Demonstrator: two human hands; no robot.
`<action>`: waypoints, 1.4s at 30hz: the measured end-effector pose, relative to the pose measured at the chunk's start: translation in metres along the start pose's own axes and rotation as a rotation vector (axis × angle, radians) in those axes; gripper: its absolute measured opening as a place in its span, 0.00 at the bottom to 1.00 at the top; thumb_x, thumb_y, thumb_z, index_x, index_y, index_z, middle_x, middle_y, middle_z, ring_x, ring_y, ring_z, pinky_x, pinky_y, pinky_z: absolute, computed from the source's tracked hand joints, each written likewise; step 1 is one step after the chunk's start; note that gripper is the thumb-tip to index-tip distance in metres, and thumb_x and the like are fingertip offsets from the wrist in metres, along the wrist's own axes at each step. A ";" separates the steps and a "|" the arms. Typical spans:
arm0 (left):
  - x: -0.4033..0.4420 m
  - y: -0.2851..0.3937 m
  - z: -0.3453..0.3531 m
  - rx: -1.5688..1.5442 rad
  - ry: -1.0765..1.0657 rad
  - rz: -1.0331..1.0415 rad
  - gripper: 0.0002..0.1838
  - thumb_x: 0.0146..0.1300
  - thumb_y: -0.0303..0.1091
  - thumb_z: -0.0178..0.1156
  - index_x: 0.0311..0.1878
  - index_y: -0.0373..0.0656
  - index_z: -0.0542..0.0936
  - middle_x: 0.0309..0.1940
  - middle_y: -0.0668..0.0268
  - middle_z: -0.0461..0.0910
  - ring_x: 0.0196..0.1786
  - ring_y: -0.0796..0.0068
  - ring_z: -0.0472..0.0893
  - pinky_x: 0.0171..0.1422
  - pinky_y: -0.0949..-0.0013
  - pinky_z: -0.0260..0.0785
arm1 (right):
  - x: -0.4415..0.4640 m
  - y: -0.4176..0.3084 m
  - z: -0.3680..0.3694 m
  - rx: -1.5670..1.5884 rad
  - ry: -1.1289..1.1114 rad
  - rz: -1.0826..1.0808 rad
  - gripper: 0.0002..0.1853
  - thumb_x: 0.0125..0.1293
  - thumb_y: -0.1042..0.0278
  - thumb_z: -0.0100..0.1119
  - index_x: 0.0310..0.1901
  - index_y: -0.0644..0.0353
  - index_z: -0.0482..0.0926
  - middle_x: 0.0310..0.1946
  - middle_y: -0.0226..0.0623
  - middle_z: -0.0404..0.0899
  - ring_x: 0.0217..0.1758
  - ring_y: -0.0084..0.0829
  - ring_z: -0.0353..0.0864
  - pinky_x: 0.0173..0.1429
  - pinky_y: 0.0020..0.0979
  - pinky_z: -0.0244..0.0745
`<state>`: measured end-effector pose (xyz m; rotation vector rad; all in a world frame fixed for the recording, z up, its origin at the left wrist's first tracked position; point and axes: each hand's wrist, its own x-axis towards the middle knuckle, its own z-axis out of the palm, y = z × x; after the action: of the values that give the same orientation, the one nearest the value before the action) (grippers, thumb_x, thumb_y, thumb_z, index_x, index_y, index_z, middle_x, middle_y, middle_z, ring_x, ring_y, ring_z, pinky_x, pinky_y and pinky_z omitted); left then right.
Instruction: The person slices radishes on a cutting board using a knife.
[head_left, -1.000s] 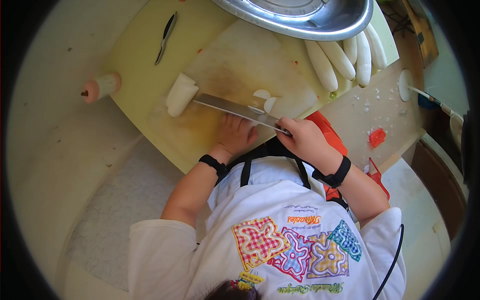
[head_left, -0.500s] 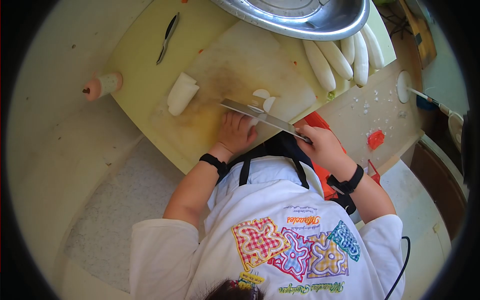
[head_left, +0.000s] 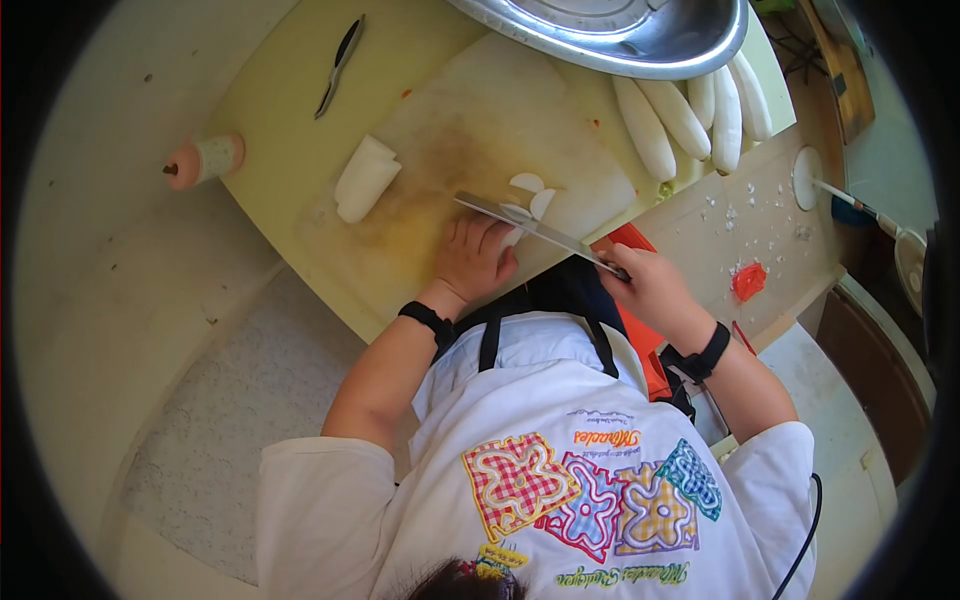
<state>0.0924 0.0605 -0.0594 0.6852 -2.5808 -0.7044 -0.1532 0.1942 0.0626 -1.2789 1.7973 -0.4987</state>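
My right hand point(head_left: 650, 290) is closed round the handle of a long knife point(head_left: 540, 231), whose blade points up and left over the cutting board point(head_left: 480, 95). Close to the near edge of the board, my left hand point(head_left: 474, 258) has its fingers wrapped on a white radish piece point(head_left: 510, 238), mostly hidden under hand and blade. Thin white slices point(head_left: 541, 204) lie just beyond the blade. Further left on the board rest larger cut radish pieces point(head_left: 367, 180).
A metal basin point(head_left: 640, 50) stands at the far edge, beside several whole white radishes point(head_left: 645, 130). A peeler point(head_left: 341, 65) lies far left, with a pink bottle point(head_left: 205, 161) beyond the table's left edge. Red plastic point(head_left: 748, 282) and white scraps are at the right.
The knife and my right hand have moved right and slightly down from a second ago. My left hand has stayed nearly in place on the radish piece.
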 end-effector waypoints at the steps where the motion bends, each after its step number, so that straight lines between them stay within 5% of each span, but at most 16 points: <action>1: 0.000 0.000 -0.001 -0.002 0.008 0.007 0.26 0.49 0.36 0.66 0.55 0.50 0.76 0.53 0.63 0.76 0.56 0.57 0.75 0.55 0.52 0.65 | 0.006 0.000 0.006 -0.008 0.034 -0.042 0.08 0.62 0.70 0.65 0.41 0.61 0.78 0.30 0.46 0.82 0.33 0.48 0.83 0.37 0.41 0.78; 17: 0.003 -0.002 -0.005 0.010 -0.010 0.061 0.26 0.50 0.35 0.67 0.55 0.47 0.75 0.53 0.58 0.75 0.55 0.53 0.75 0.56 0.51 0.68 | 0.030 -0.017 0.026 0.007 0.096 -0.031 0.08 0.64 0.65 0.64 0.40 0.58 0.78 0.28 0.45 0.82 0.30 0.50 0.82 0.34 0.43 0.77; 25: 0.021 0.025 -0.090 -0.343 -0.162 -0.116 0.14 0.54 0.30 0.66 0.46 0.43 0.80 0.42 0.58 0.80 0.49 0.53 0.78 0.55 0.53 0.69 | -0.007 -0.019 0.007 -0.033 0.256 -0.067 0.10 0.62 0.64 0.66 0.41 0.57 0.80 0.28 0.43 0.82 0.32 0.46 0.84 0.36 0.42 0.78; 32: 0.084 0.073 -0.145 -0.127 0.063 0.079 0.08 0.54 0.27 0.62 0.39 0.41 0.80 0.40 0.59 0.81 0.47 0.55 0.78 0.55 0.55 0.68 | -0.021 -0.009 -0.002 -0.301 0.260 -0.200 0.12 0.57 0.62 0.67 0.42 0.53 0.81 0.28 0.37 0.81 0.32 0.43 0.83 0.36 0.42 0.78; 37: 0.100 0.067 -0.105 0.095 -0.632 -0.086 0.12 0.60 0.39 0.54 0.40 0.46 0.83 0.42 0.65 0.82 0.54 0.58 0.75 0.60 0.52 0.63 | -0.027 -0.009 -0.001 -0.364 0.202 -0.246 0.13 0.56 0.61 0.68 0.43 0.51 0.81 0.27 0.36 0.81 0.32 0.41 0.84 0.36 0.41 0.78; 42: 0.099 0.062 -0.082 0.105 -0.677 -0.145 0.16 0.59 0.40 0.53 0.43 0.45 0.85 0.46 0.62 0.83 0.56 0.56 0.75 0.62 0.50 0.64 | -0.030 -0.007 0.003 -0.394 0.202 -0.289 0.14 0.55 0.60 0.68 0.43 0.50 0.81 0.27 0.36 0.80 0.31 0.40 0.84 0.36 0.41 0.78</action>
<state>0.0288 0.0233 0.0633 0.7734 -3.2217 -0.9879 -0.1434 0.2194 0.0788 -1.8332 1.9508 -0.4568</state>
